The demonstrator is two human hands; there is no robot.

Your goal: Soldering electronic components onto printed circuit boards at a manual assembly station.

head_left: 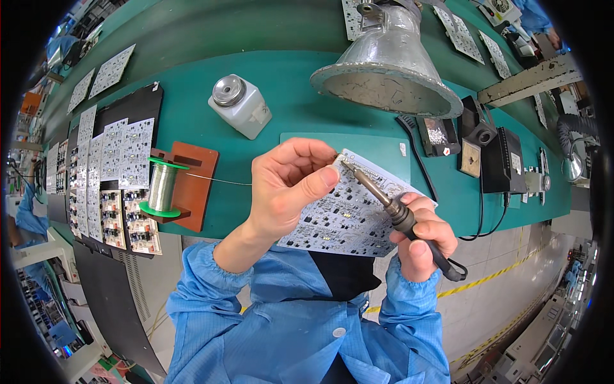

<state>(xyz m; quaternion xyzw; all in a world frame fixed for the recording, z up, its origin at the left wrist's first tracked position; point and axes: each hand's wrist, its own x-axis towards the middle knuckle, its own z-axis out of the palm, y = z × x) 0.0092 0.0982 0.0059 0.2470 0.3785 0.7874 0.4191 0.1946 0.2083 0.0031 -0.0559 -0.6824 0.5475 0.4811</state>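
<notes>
My right hand grips the dark handle of a soldering iron. Its metal tip meets the top corner of a white circuit board, which lies tilted in front of me and carries many small parts. At that same corner, the thumb and fingers of my left hand are closed in a pinch close to the tip. Solder wire runs into the left hand from a green-rimmed spool on a brown stand; the wire's end is hidden by the fingers.
A metal fume hood hangs over the far side. A white bottle stands on the green mat, left of it. Boards lie on a black panel at the left. To the right are a brush, an iron holder and a black station.
</notes>
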